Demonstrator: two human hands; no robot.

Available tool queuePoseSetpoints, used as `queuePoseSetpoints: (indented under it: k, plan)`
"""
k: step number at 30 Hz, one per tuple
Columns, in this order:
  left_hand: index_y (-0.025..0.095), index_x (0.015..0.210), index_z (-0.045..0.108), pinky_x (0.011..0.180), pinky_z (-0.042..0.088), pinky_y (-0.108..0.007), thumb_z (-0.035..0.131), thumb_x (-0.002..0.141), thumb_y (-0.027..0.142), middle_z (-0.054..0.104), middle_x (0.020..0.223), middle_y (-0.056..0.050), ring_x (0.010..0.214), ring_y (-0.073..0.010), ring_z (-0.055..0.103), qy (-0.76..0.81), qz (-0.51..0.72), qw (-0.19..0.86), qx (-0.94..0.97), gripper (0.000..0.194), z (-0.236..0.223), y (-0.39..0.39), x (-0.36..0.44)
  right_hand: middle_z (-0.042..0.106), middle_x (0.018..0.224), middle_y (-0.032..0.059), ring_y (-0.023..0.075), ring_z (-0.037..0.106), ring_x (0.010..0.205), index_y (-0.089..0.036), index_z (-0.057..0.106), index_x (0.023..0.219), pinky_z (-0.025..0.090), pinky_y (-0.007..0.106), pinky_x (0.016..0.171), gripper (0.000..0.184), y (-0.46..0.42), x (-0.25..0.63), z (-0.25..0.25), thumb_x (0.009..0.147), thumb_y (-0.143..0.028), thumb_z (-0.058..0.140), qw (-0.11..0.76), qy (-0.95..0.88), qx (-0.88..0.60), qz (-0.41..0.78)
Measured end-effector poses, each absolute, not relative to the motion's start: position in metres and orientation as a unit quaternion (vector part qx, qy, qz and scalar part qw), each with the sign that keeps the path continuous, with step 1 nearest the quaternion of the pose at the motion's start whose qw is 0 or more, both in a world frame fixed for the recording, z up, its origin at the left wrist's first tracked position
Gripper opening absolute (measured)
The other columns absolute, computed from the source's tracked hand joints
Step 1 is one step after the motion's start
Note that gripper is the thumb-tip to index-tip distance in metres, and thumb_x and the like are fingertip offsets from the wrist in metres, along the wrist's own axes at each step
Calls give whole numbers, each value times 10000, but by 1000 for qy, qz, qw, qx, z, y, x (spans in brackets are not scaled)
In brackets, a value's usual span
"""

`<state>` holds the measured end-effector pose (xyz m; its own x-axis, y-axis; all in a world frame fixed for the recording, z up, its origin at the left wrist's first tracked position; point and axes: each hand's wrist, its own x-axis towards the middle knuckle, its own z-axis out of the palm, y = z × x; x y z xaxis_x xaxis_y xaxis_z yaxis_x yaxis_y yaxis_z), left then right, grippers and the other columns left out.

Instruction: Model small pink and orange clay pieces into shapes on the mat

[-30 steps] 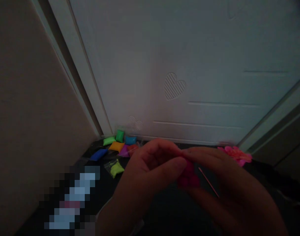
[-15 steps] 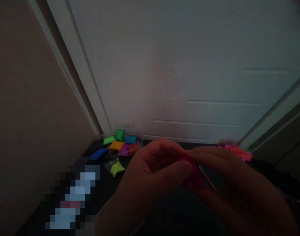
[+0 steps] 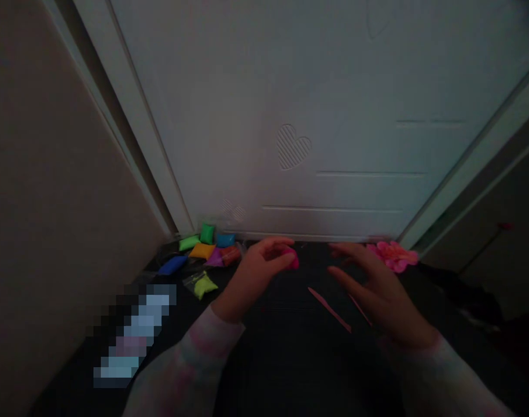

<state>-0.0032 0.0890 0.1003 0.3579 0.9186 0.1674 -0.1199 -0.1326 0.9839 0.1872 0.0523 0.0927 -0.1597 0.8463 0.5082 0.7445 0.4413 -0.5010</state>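
In the head view my left hand [image 3: 260, 269] is closed, with a small bright pink lump of modelling clay [image 3: 293, 259] between thumb and fingers. To the right, my right hand [image 3: 377, 295] hovers with thumb and fingers spread and nothing between them. Below and between the hands, a flat pink modelling knife [image 3: 329, 310] lies on the dark table [image 3: 286, 359]. Partly hidden by my right hand is a second thin pink tool [image 3: 360, 310]. Beyond my right hand sits a pink petalled clay piece [image 3: 395, 256].
Several coloured clay packets lie at the back left, among them a yellow-green packet [image 3: 204, 285], a blue packet [image 3: 172, 265] and an orange packet [image 3: 202, 250]. A blurred-out pale object [image 3: 138, 336] lies at the left edge. A white door panel [image 3: 230, 145] rises behind the table.
My hands have come apart and moved farther from the camera. The pink clay has stayed in my left hand, while my right hand has let go and opened. Both pink tools now show.
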Motion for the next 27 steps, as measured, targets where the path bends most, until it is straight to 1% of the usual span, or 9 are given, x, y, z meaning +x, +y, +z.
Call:
queuePoseSetpoints:
  k: [2, 4, 6, 8, 11, 14, 17, 23, 27]
  plan:
    - [131, 874, 564, 718, 407, -272, 569, 679, 236, 610, 718, -32, 710, -125, 560, 363, 426, 554, 616, 222, 79, 102, 2, 564, 985, 79, 161, 550, 857, -166, 499, 1026, 467, 309, 715, 286, 57, 197, 64, 789, -311, 431, 333, -749, -561, 114]
    - [120, 801, 576, 696, 412, -275, 584, 642, 191, 610, 681, -29, 677, -128, 559, 413, 401, 535, 618, 174, 58, 113, 9, 596, 914, 77, 168, 562, 835, -157, 540, 956, 456, 323, 739, 256, 60, 200, 36, 777, -311, 443, 303, -744, -585, 117]
    - [122, 778, 574, 699, 416, -276, 577, 629, 159, 609, 674, -23, 669, -125, 561, 424, 389, 528, 625, 154, 42, 122, 16, 609, 906, 65, 170, 562, 851, -170, 564, 921, 391, 364, 842, 234, 61, 198, 15, 780, -304, 434, 254, -761, -586, 111]
    - [123, 769, 571, 692, 422, -271, 571, 620, 139, 611, 668, -20, 654, -120, 562, 427, 369, 526, 636, 149, 30, 128, 23, 616, 886, 38, 167, 561, 848, -196, 575, 904, 342, 380, 881, 206, 60, 194, 4, 780, -272, 429, 201, -781, -585, 90]
    - [119, 748, 574, 676, 428, -270, 573, 604, 118, 613, 646, -23, 635, -122, 563, 446, 343, 511, 650, 144, 20, 134, 30, 613, 859, 26, 156, 558, 835, -205, 585, 876, 369, 322, 823, 196, 60, 190, 3, 779, -233, 417, 148, -783, -601, 63]
    - [118, 748, 576, 669, 433, -280, 579, 586, 101, 624, 658, -31, 637, -130, 571, 462, 323, 502, 656, 163, 14, 138, 34, 613, 847, 44, 148, 561, 808, -185, 596, 831, 384, 283, 765, 234, 61, 194, 7, 802, -228, 368, 142, -762, -629, 59]
    - [121, 763, 580, 693, 434, -283, 584, 587, 112, 636, 680, -33, 659, -133, 580, 471, 302, 493, 667, 176, 11, 140, 35, 612, 859, 50, 160, 557, 816, -188, 596, 818, 385, 284, 723, 251, 63, 199, 6, 810, -252, 353, 144, -746, -647, 61]
    - [116, 797, 609, 744, 421, -298, 560, 645, 228, 648, 694, -42, 708, -150, 585, 477, 265, 458, 701, 195, 16, 136, 38, 609, 874, 47, 165, 544, 854, -193, 592, 813, 357, 295, 751, 256, 64, 201, 2, 816, -270, 348, 151, -738, -654, 60]
    - [114, 872, 611, 819, 381, -308, 544, 662, 261, 646, 845, -69, 828, -167, 566, 491, 267, 420, 715, 266, 31, 135, 35, 609, 893, 45, 169, 541, 864, -193, 591, 828, 349, 302, 753, 255, 63, 202, 3, 814, -280, 351, 153, -741, -651, 59]
